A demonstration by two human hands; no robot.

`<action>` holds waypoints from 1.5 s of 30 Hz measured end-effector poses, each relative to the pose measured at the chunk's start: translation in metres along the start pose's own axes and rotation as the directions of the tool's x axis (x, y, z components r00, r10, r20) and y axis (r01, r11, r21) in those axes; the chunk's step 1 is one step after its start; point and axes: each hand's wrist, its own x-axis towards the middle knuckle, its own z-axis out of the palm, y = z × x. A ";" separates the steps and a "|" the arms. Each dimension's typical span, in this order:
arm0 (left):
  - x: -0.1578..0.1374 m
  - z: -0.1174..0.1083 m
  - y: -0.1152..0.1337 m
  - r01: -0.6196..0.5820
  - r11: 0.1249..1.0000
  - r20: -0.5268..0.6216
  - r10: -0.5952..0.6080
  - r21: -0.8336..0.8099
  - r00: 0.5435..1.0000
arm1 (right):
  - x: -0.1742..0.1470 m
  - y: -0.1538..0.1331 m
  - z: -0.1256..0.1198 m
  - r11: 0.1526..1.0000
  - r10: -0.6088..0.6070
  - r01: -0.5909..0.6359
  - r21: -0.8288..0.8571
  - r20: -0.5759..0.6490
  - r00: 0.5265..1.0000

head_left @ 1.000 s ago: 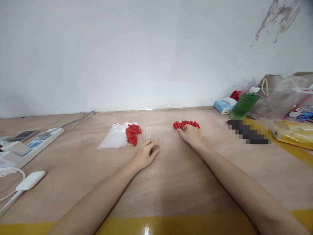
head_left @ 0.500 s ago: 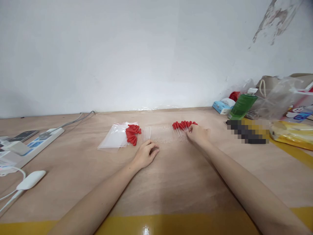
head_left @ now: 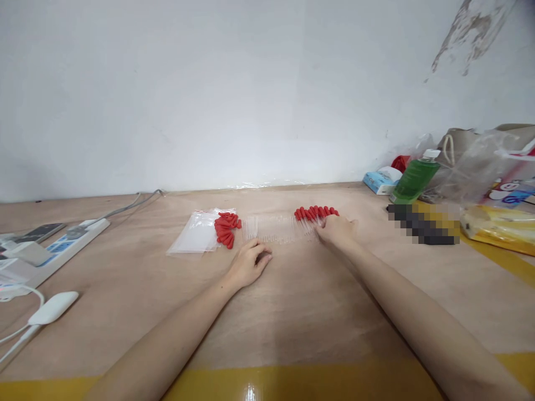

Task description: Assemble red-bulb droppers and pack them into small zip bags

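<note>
Clear glass dropper tubes (head_left: 278, 229) lie side by side in a row across the middle of the table. To their right is a row of droppers with red rubber bulbs (head_left: 313, 213) on their tops. My right hand (head_left: 337, 231) is at the right end of that row, its fingers closed at the glass stem of a dropper; the fingertips are partly hidden. My left hand (head_left: 249, 262) rests on the table just in front of the tubes, fingers loosely curled and thumb apart, holding nothing visible. Loose red rubber bulbs (head_left: 227, 228) lie in a pile left of the tubes.
Clear plastic bags (head_left: 194, 234) lie beside the loose bulbs. At the left are a power strip (head_left: 69, 245), a phone (head_left: 42, 231) and a white charger (head_left: 54, 307). At the right stand a green bottle (head_left: 416, 178), a blue tissue pack (head_left: 378, 182) and a yellow package (head_left: 497, 229).
My right hand has shifted slightly left and now covers more of the rightmost dropper stems. The left hand has stayed in place.
</note>
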 end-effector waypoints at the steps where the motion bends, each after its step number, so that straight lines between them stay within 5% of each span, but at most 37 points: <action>1: 0.000 0.000 0.000 0.000 1.000 0.001 0.000 0.000 1.000 | 0.001 0.000 0.000 1.000 0.010 -0.010 0.011 0.026 1.000; 10: 0.000 0.000 0.000 -0.004 1.000 -0.007 0.004 -0.008 1.000 | 0.012 0.011 -0.005 0.996 0.045 -0.056 0.063 0.167 0.985; 15: 0.000 -0.001 0.002 -0.010 1.000 -0.015 0.010 -0.017 1.000 | 0.008 0.012 -0.012 1.000 0.030 -0.030 0.007 0.029 0.999; 19: 0.000 -0.002 0.002 -0.001 1.000 -0.007 0.001 -0.013 1.000 | -0.003 -0.006 -0.003 0.986 -0.100 0.119 0.115 -0.158 0.982; 23: 0.000 -0.001 0.001 -0.003 1.000 -0.006 0.003 -0.016 1.000 | -0.010 -0.031 0.011 0.975 -0.212 0.219 0.041 -0.134 0.968; 27: -0.001 0.001 0.003 -0.008 1.000 -0.008 0.008 -0.010 1.000 | -0.007 -0.048 0.015 0.979 -0.192 0.189 -0.069 -0.035 0.981; 31: 0.006 -0.010 -0.002 0.044 0.990 -0.163 -0.021 0.136 0.986 | -0.003 -0.058 0.015 0.983 -0.155 0.159 -0.088 0.043 0.987; 35: 0.019 -0.046 -0.032 0.239 0.926 -0.396 -0.110 0.293 0.912 | -0.012 -0.056 0.015 0.982 -0.167 0.166 -0.093 -0.001 0.986; 40: 0.024 -0.082 -0.074 0.335 0.842 -0.332 -0.200 0.423 0.922 | -0.040 -0.034 0.015 0.909 -0.415 0.412 -0.062 -0.215 0.884; 45: 0.020 -0.080 -0.084 0.341 0.826 -0.226 -0.265 0.448 0.937 | -0.059 -0.009 0.023 0.797 -0.575 0.604 0.026 -0.277 0.770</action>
